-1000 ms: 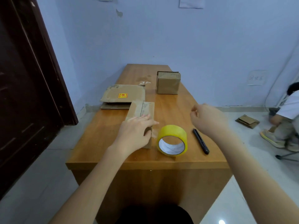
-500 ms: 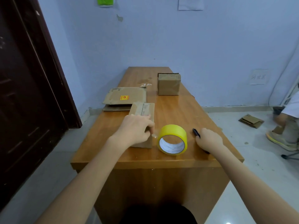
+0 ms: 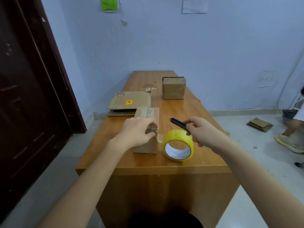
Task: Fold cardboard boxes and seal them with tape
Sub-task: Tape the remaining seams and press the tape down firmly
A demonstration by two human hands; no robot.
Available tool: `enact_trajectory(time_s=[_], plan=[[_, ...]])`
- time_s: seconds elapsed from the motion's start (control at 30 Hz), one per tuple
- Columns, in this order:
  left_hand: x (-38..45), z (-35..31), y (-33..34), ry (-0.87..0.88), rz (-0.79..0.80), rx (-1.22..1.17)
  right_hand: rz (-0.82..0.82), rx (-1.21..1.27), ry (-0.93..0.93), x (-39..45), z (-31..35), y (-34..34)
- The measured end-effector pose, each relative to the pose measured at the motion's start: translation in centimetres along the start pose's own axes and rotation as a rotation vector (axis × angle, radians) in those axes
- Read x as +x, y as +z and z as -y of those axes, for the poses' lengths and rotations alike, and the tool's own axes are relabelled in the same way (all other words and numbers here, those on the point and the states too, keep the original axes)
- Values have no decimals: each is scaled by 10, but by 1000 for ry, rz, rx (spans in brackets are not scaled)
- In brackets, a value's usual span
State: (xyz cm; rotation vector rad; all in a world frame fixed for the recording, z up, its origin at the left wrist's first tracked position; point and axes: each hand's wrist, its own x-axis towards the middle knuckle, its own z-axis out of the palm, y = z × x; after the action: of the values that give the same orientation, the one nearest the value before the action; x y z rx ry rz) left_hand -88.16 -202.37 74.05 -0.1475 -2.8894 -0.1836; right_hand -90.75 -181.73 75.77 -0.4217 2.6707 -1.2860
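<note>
yellow-and-red sticker on flattened cardboard: unreadable | wall note right of table: handwriting, illegible | top paper sheet: print cut off

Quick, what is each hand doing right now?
Left hand: pinches the tape end on the cardboard box.
Right hand: holds the black utility knife.

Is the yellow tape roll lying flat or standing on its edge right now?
Standing on edge. The yellow tape roll rests on its rim on the wooden table, its white inner core facing the camera, beside the small brown cardboard box.
</note>
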Motion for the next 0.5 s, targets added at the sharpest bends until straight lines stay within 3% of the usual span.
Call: enact_trajectory(time_s=[0.13, 0.5], plan=[[-1, -2, 1, 6, -25, -10, -101, -255, -107, -5, -1, 9], [-1, 1, 0, -31, -13, -42, -204, -443, -67, 3, 3, 30]])
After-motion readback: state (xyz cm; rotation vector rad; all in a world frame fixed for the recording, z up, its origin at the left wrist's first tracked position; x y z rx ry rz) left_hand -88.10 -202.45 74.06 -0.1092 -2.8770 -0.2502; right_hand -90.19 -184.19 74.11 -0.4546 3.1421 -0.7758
